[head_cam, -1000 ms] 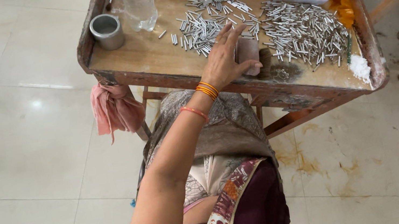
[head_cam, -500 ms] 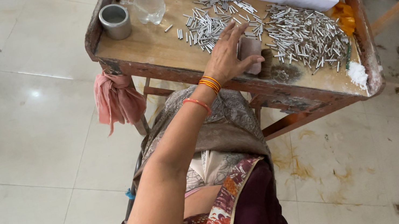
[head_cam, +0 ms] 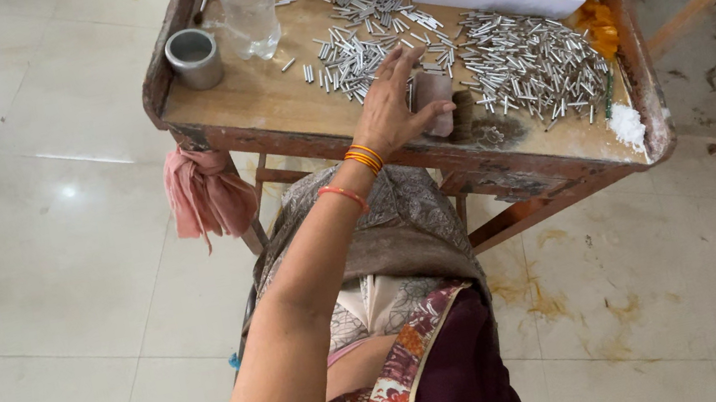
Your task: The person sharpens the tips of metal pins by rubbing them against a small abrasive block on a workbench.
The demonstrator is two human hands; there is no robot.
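We see one hand (head_cam: 391, 112) clasped around a small block (head_cam: 437, 102) near the worktop (head_cam: 262, 100) edge, beside metal pins (head_cam: 531, 67). Its side is unclear; our other hand is hidden.

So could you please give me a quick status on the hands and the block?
Left hand gripping small brown block on wooden table. Right hand out of view. Metal pins heaped either side, touching the block.

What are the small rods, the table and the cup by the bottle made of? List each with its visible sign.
Small rods: apparently metal, silvery with a bright sheen.
Table: wood, with worn brown grain and a chipped rim.
Cup: probably metal, dull grey with a thin rim.
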